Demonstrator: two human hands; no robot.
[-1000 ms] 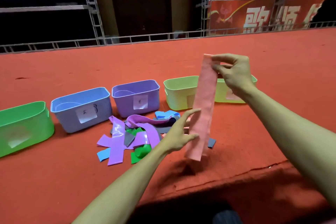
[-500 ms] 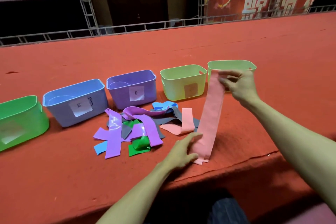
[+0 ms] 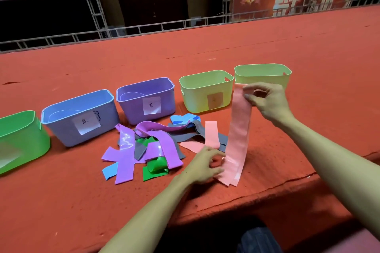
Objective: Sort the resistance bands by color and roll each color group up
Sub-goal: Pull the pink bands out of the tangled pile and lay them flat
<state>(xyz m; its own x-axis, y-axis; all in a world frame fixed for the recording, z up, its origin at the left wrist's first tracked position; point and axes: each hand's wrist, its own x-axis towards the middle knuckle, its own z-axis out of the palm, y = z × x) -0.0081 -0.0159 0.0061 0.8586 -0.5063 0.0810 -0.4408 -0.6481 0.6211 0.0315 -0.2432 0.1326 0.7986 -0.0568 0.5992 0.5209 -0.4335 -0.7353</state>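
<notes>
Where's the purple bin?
Head view, centre: the purple plastic bin stands third from the left, between the blue plastic bin and a yellow-green plastic bin.

Bins [image 3: 127,109] stand in a row behind the band pile [image 3: 148,146]; a long band [image 3: 239,129] is just right of it.

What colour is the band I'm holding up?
The band is pink, clearest in the head view.

Two bare forearms, left hand [image 3: 202,165] and right hand [image 3: 267,100] uncovered; dark, faintly striped fabric [image 3: 259,240] glimpsed below the hands.
</notes>
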